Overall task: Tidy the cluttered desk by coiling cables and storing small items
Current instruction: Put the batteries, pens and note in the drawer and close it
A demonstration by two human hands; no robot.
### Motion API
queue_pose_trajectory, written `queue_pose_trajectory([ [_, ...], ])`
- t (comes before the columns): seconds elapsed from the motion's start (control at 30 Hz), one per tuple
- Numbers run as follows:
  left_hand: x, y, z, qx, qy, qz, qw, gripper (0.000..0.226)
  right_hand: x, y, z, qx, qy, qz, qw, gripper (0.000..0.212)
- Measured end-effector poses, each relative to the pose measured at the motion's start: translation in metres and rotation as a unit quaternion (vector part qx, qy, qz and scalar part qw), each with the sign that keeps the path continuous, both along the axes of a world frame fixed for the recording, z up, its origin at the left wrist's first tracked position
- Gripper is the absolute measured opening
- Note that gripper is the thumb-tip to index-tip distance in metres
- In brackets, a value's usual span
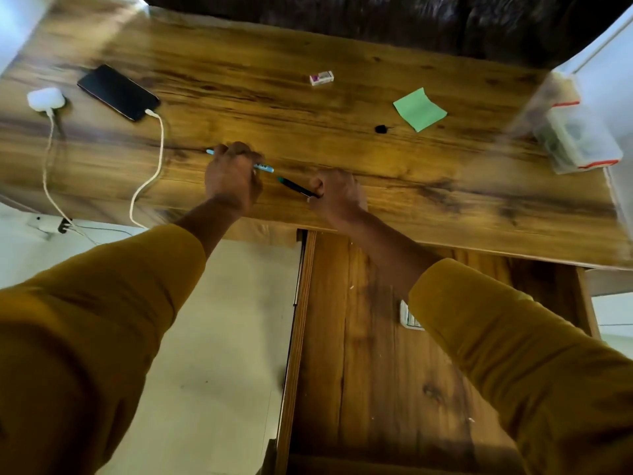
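A wooden desk (308, 56) with strong dark grain carries a black phone (118, 91) at the far left, a white cable (156, 166) plugged into it and trailing over the near edge, with a white earbuds case (45, 98) just beside the phone. Mid-desk lie a light-blue pen (265, 167) and a dark teal-tipped pen (294, 186). Farther right are a small eraser (321, 78), a green sticky note (419, 109), a small black item (380, 129), and a clear plastic container (579, 138) at the right edge.

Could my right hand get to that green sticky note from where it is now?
Probably yes. The desk between the right hand and the green sticky note is bare, but its fingers already hold a dark pen.
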State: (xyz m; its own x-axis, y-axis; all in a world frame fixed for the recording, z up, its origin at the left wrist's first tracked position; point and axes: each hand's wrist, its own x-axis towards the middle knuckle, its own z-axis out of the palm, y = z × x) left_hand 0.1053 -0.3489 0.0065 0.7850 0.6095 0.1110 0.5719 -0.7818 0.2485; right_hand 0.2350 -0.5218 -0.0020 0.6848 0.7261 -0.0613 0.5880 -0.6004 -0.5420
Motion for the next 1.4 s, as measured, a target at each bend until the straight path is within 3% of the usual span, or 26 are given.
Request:
queue_pose_trajectory([
  [0.33,0.002,0.025,-0.013,0.045,0.007,-0.021,0.999,0.031,-0.004,0.000,-0.008,-0.010,-0.016,-0.013,1.000,0.029],
  [0.53,-0.003,0.005,-0.007,0.052,-0.057,-0.005,0.997,0.029,-0.011,-0.019,-0.001,0.030,-0.010,-0.026,0.999,0.020],
  [0.7,0.001,-0.046,0.000,-0.021,-0.143,0.001,0.989,0.027,-0.025,-0.044,0.004,0.062,0.025,-0.080,0.995,0.015],
  [0.8,-0.003,-0.088,0.008,-0.104,-0.226,0.034,0.968,0.021,-0.036,-0.063,0.005,0.066,0.059,-0.099,0.991,0.015],
  [0.93,-0.016,-0.140,0.007,-0.187,-0.264,0.105,0.940,0.021,-0.045,-0.100,0.008,0.080,0.088,-0.113,0.987,0.014],
  [1.17,-0.038,-0.232,-0.006,-0.288,-0.259,0.154,0.909,0.016,-0.057,-0.181,0.013,0.084,0.131,-0.120,0.980,0.015],
  [1.4,-0.051,-0.321,-0.040,-0.353,-0.165,0.172,0.905,0.022,-0.081,-0.265,-0.019,0.056,0.196,-0.144,0.968,0.013],
])
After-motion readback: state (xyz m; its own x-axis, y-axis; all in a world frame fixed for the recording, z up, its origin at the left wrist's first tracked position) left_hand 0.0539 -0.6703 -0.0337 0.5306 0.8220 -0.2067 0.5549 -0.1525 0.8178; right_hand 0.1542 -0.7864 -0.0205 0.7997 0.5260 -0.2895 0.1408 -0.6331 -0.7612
